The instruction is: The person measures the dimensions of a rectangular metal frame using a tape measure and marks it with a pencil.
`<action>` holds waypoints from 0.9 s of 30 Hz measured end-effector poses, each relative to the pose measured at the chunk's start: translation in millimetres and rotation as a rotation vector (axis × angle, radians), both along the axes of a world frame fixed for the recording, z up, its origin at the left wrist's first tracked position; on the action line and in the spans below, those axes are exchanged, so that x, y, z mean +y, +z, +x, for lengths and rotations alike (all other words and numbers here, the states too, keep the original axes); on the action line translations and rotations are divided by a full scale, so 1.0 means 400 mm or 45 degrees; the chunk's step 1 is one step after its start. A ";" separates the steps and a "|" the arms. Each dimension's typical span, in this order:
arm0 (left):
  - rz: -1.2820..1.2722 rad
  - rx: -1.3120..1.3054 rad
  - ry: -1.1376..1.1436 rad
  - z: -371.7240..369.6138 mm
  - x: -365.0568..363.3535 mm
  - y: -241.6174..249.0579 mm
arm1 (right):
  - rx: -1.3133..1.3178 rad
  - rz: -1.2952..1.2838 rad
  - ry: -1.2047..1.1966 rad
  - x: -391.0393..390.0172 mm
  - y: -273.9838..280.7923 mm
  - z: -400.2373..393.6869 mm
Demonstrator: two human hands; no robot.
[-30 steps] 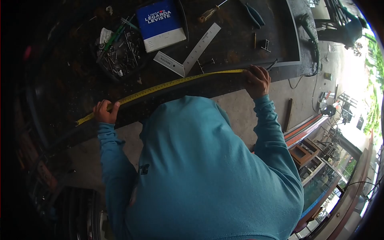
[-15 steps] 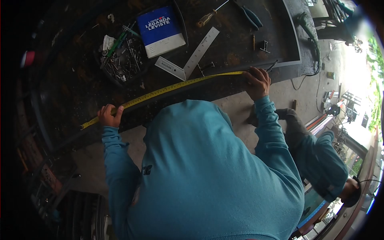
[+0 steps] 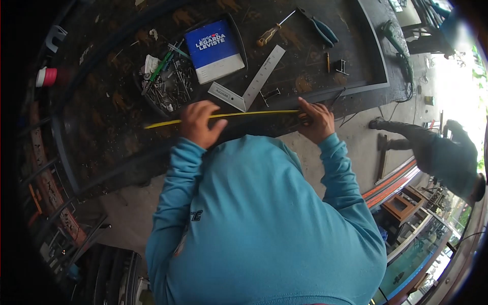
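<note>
A yellow tape measure [image 3: 254, 114] lies stretched along the near edge of a dark metal workbench [image 3: 117, 101]. My left hand [image 3: 201, 123] presses down on the tape near its middle, fingers curled over it. My right hand [image 3: 315, 120] holds the tape's right end against the bench edge. The tape's loose left end [image 3: 155, 124] sticks out past my left hand. My teal hooded top fills the lower half of the view.
A steel try square [image 3: 249, 87], a blue box [image 3: 216, 50], a tray of screws [image 3: 168, 84], a screwdriver [image 3: 272, 31], blue-handled pliers [image 3: 320, 28] and a red-and-white tape roll [image 3: 47, 77] lie on the bench. Another person in teal [image 3: 437, 152] walks on the concrete floor at right.
My left hand has slid right along the tape, from the far left end to near its middle. The tape now lies straighter. The other person has moved further right.
</note>
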State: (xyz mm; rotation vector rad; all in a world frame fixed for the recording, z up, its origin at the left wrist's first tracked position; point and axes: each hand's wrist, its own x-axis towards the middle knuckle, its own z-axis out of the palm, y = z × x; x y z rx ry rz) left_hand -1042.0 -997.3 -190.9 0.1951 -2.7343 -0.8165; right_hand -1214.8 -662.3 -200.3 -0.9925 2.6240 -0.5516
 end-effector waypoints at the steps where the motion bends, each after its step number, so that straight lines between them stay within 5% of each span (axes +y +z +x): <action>1: -0.053 0.087 -0.069 -0.028 0.031 0.022 | -0.023 0.027 -0.072 -0.013 0.006 0.020; 10: 0.042 0.116 -0.077 -0.050 0.031 -0.004 | -0.255 -0.136 -0.614 0.037 -0.026 0.088; 14: 0.091 0.010 -0.077 -0.037 0.044 -0.050 | -0.094 -0.045 -0.594 0.032 -0.025 0.076; 22: 0.260 -0.183 -0.200 -0.033 0.079 -0.102 | 0.328 -0.378 -0.262 -0.077 0.028 -0.028; 27: 0.399 -0.291 -0.173 -0.018 0.079 -0.105 | 0.255 -0.570 -0.269 -0.170 0.094 -0.078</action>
